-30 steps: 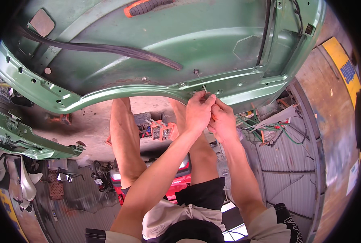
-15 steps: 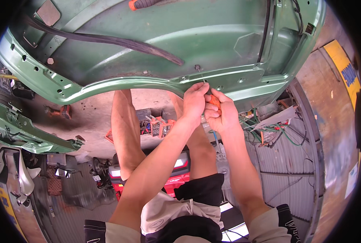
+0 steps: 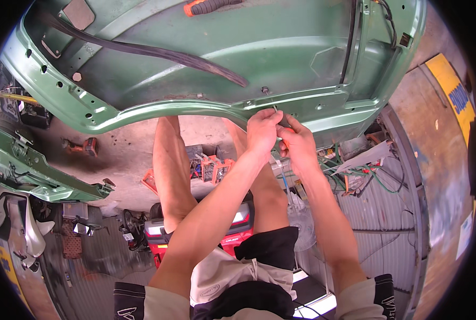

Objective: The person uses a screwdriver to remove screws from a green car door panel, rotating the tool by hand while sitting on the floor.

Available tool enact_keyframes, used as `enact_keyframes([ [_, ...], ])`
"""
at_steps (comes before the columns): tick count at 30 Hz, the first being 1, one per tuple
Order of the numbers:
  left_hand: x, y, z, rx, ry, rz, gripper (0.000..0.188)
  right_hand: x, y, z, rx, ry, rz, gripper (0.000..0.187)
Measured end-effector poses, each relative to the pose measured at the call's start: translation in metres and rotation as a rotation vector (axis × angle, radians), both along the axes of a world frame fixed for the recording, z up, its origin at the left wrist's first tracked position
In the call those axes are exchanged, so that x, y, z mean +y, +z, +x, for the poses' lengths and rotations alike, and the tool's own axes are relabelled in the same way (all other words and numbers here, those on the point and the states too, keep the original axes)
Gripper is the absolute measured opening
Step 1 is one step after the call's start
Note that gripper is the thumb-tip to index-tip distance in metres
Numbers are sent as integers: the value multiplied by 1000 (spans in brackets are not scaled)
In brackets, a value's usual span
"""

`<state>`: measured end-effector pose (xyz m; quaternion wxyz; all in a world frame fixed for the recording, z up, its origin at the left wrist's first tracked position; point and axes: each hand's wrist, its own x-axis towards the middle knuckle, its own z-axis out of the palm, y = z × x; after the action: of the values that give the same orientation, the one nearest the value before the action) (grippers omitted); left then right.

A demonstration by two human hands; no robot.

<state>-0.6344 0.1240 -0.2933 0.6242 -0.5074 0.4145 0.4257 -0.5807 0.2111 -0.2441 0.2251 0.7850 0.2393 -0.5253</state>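
Note:
A large green metal body panel (image 3: 296, 48) spans the upper part of the view. Close to its lower flange, my right hand (image 3: 301, 145) is closed around the orange handle of a screwdriver (image 3: 286, 131). My left hand (image 3: 261, 131) pinches beside it, its fingertips near the slim metal shaft that points at the flange; whether they grip the shaft is hard to see. Just above the hands, a small bolt (image 3: 265, 90) sticks out of the panel. A dark rubber strip (image 3: 168, 55) lies across the panel, and a grey-and-orange handle (image 3: 211, 6) rests at the top edge.
Another green panel (image 3: 46, 173) lies at the left. An orange-and-black cordless tool (image 3: 86, 146) and orange organizer boxes (image 3: 214, 169) are on the floor. Between my legs stands a red toolbox (image 3: 155, 246). Green hoses (image 3: 326, 162) tangle at the right, beside a fan (image 3: 303, 232).
The view has shifted slightly, so the panel sits a little farther right. My right hand has turned around the screwdriver handle, hiding more of it; both hands stay at the same flange spot.

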Motion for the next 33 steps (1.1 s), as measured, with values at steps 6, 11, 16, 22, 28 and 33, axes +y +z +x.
enact_keyframes([
  [6, -1, 1, -4, 28, -4, 73, 34, 21, -4, -4, -7, -182, -194, 19],
  [11, -4, 1, 3, 80, -56, 49, 41, 2, 0, -26, -29, 1761, -157, 39],
  [16, -10, -5, -21, 131, -106, 52, 38, -4, 7, -4, 14, 492, -52, 33],
  [22, -7, -2, -9, 93, -199, 271, 52, 9, -11, 19, 24, -513, -172, 23],
  [28, -25, -16, 20, 245, -364, 300, 59, -5, 10, -31, -74, -54, -134, 33],
  [33, -18, -12, 18, 220, -327, 315, 58, -4, 8, -23, -40, -62, -110, 41],
])
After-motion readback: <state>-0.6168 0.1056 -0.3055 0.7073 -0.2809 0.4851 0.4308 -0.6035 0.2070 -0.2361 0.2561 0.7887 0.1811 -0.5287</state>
